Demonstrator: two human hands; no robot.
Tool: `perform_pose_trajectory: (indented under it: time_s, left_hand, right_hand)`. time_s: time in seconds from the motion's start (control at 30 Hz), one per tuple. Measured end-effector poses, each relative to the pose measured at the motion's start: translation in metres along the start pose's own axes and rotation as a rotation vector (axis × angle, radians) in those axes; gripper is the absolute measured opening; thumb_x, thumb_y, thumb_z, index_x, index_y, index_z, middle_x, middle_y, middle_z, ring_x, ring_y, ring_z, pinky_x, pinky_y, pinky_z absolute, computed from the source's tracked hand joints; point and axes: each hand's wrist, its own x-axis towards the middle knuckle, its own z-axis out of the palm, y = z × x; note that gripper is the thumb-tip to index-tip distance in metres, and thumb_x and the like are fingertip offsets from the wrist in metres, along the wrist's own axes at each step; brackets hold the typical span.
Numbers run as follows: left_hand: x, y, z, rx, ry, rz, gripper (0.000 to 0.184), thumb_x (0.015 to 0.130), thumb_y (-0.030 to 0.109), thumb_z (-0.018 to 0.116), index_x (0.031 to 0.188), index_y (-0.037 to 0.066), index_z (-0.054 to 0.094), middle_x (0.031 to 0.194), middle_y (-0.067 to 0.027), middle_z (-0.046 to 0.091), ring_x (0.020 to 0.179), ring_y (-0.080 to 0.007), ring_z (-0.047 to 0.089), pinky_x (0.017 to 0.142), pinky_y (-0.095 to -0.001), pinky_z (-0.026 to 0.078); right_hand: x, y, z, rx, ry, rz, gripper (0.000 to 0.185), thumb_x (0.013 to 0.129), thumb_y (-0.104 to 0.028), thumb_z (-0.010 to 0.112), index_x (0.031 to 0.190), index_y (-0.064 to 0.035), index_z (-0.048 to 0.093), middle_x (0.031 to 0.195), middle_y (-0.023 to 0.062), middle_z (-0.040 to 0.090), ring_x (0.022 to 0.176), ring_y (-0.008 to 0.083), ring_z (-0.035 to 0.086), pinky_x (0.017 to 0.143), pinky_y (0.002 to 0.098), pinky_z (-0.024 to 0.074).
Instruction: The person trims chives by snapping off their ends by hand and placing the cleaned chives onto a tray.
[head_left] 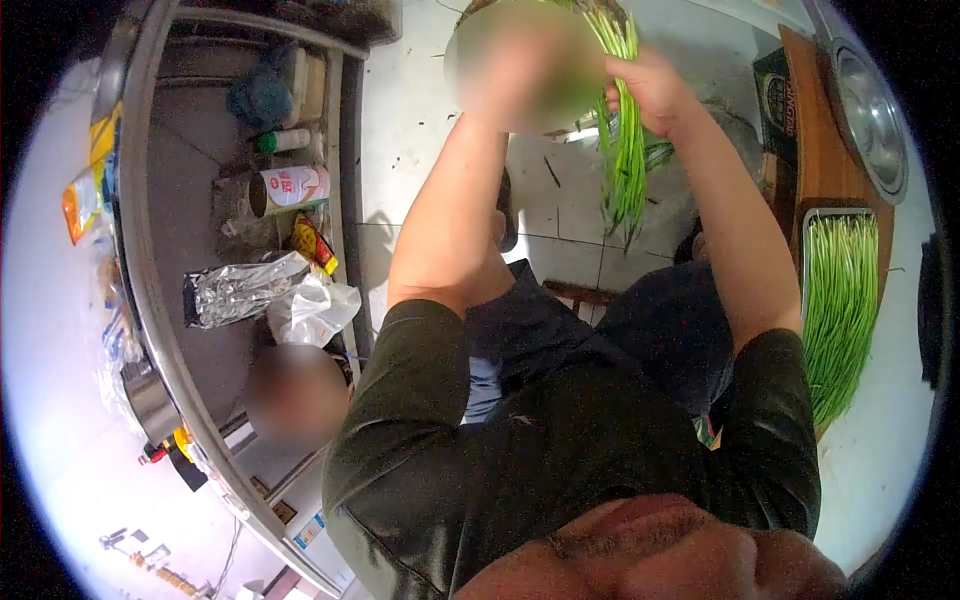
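Observation:
My right hand is closed around a bunch of long thin green stems, which look like garlic scapes or flowering chives. The bunch hangs tips down over the floor, its paler ends above my fist. My left hand reaches out beside it at the top of the view. A blurred patch covers that hand, so its fingers and anything in them are hidden. Bits of green show around the patch's upper edge. To my right, a metal tray holds many more such stems, laid side by side.
A metal basin sits on the brown board at right, beside a dark box. Along the left runs a metal-framed shelf with a tin can, a white plastic bag and silver packaging. Plant scraps litter the tiles.

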Motion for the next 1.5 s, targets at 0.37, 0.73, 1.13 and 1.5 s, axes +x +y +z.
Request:
perform_pose_trajectory:
  time_s: [0.37,0.73,1.13,1.5]
  left_hand:
    - [0.001,0.008,-0.012,-0.008,0.007,-0.036,0.024,0.098,0.020,0.052,0.117,0.006,0.057,0.106,-0.0062,0.060,0.096,-0.0160,0.058,0.081,-0.0311,0.048]
    - [0.004,-0.004,-0.010,-0.248,0.002,0.006,0.020,0.100,0.021,0.047,0.113,0.008,0.056,0.100,-0.0045,0.060,0.088,-0.0149,0.058,0.076,-0.0309,0.049]
    - [0.000,0.016,0.027,0.239,-0.113,0.102,0.018,0.082,0.020,0.069,0.091,0.004,0.066,0.080,-0.0023,0.064,0.071,-0.0138,0.055,0.065,-0.0301,0.045]
    - [0.002,0.017,0.049,-0.048,-0.095,-0.140,0.017,0.085,0.014,0.071,0.089,-0.001,0.065,0.078,-0.0048,0.068,0.073,-0.0104,0.062,0.068,-0.0268,0.050]
  right_hand:
    - [0.009,0.021,-0.009,-0.086,-0.059,0.008,0.035,0.080,-0.024,0.075,0.109,-0.0065,0.065,0.088,0.0008,0.061,0.067,0.0111,0.053,0.057,0.0284,0.0457]
    - [0.008,0.011,-0.005,-0.048,0.016,0.072,0.037,0.081,-0.029,0.073,0.109,-0.0071,0.063,0.090,0.0022,0.062,0.071,0.0128,0.053,0.062,0.0297,0.0472]
    - [0.001,-0.007,0.011,0.302,0.190,0.066,0.033,0.092,-0.040,0.063,0.101,-0.0080,0.062,0.092,0.0030,0.063,0.078,0.0150,0.062,0.070,0.0318,0.0521]
    - [0.019,0.013,-0.019,0.409,0.071,0.134,0.048,0.096,-0.046,0.054,0.119,-0.0046,0.058,0.104,0.0071,0.066,0.094,0.0176,0.064,0.084,0.0360,0.0530]
